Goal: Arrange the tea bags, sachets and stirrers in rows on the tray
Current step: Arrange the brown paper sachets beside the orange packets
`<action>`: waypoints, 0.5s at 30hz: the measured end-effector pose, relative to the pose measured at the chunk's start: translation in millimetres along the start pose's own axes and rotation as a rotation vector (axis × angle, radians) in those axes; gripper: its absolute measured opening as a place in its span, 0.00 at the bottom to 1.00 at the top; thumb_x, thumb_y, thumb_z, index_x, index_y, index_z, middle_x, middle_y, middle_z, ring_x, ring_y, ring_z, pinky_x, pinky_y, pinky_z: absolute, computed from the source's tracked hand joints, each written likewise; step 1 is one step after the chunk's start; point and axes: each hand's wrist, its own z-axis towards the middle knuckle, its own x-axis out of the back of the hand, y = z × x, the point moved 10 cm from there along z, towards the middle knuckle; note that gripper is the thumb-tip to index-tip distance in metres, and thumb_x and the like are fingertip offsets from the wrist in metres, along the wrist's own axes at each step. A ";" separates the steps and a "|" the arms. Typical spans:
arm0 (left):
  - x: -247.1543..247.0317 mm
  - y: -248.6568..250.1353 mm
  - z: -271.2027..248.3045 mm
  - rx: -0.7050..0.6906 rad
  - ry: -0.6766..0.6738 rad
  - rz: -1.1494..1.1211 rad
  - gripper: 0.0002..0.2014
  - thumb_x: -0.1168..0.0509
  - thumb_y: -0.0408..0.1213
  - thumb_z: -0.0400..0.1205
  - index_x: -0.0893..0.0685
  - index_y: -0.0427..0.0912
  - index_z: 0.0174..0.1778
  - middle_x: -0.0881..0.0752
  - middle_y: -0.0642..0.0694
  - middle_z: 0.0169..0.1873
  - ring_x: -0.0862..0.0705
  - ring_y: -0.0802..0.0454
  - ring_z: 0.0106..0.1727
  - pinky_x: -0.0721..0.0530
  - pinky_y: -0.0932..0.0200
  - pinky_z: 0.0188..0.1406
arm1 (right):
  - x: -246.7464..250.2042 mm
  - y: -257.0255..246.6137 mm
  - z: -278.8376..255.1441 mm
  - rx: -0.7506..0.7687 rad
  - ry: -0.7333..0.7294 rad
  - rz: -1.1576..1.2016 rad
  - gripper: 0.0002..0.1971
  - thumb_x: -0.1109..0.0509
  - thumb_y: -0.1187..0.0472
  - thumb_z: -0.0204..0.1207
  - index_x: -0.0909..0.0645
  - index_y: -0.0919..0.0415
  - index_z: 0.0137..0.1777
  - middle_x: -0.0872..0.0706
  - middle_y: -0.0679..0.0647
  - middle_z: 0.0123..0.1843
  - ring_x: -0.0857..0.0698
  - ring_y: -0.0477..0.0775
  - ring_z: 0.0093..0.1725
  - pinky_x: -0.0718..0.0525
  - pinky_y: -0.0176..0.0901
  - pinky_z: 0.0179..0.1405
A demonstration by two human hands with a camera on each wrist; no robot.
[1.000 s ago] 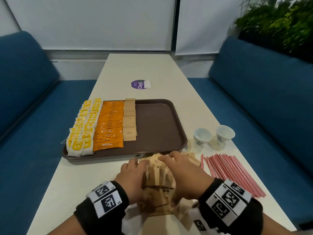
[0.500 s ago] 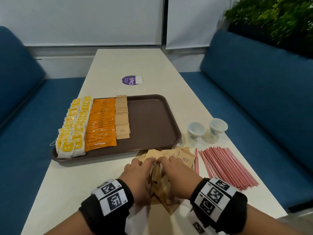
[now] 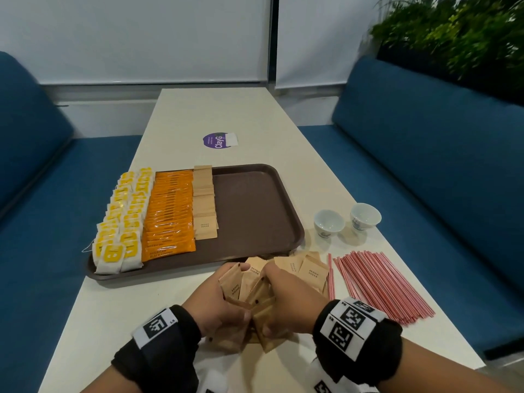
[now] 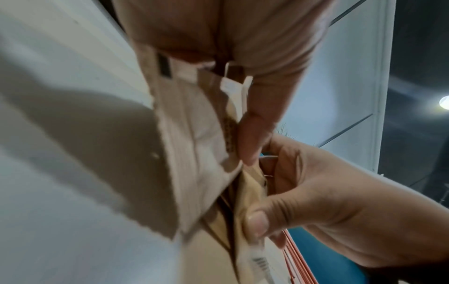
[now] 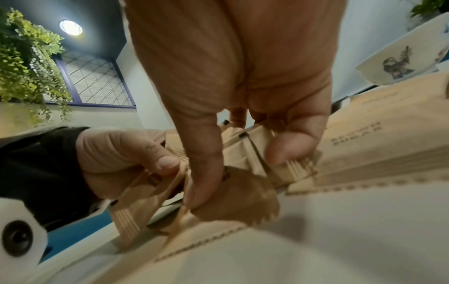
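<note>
On the left of the brown tray, which sits on the white bench, two rows of yellow tea bags run front to back, then a row of orange sachets, then a row of brown sugar sachets touching the orange ones; the right half of the tray is bare. Just in front of the tray's near rim, the left hand and the right hand work together on a loose bundle of brown sugar sachets. The left hand's fingers are curled round the bundle, and the right hand's thumb and fingers pinch the same packets from the other side. More sugar packets lie flat on the bench just beside the hands, and to the right a spread of red stirrers lies fanned out, with two small white cups beyond them. The bundle looks untidy, with packets splayed at different angles, so a loose squeeze could let some slip out and scatter onto the bench. If it is carried to the tray unsquared, the new row may land crooked or nudge the sugar row already laid. A wide sweep of the right wrist could also roll the stirrers or knock the cups.
</note>
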 end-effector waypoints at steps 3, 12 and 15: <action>2.1 1.5 1.0 -0.053 0.019 -0.084 0.40 0.21 0.32 0.51 0.24 0.52 0.61 0.12 0.44 0.51 0.13 0.46 0.51 0.13 0.52 0.48 | 3.6 -9.7 2.6 0.071 0.013 0.086 0.27 0.21 0.66 0.63 0.36 0.46 0.50 0.24 0.44 0.47 0.23 0.45 0.46 0.24 0.33 0.35; 6.5 3.5 -2.1 -0.105 0.111 -0.183 0.31 0.17 0.30 0.55 0.18 0.40 0.54 0.09 0.43 0.41 0.10 0.48 0.44 0.14 0.58 0.41 | 8.9 -31.7 8.7 0.194 0.074 0.142 0.17 0.26 0.65 0.70 0.33 0.53 0.47 0.22 0.47 0.43 0.23 0.47 0.42 0.21 0.40 0.41; 11.5 7.0 -4.7 -0.109 0.122 -0.182 0.22 0.20 0.27 0.62 0.17 0.40 0.51 0.09 0.42 0.39 0.10 0.47 0.42 0.14 0.57 0.41 | 11.3 -37.3 7.6 0.208 0.093 0.193 0.19 0.26 0.68 0.68 0.33 0.51 0.49 0.22 0.47 0.45 0.22 0.48 0.44 0.21 0.39 0.39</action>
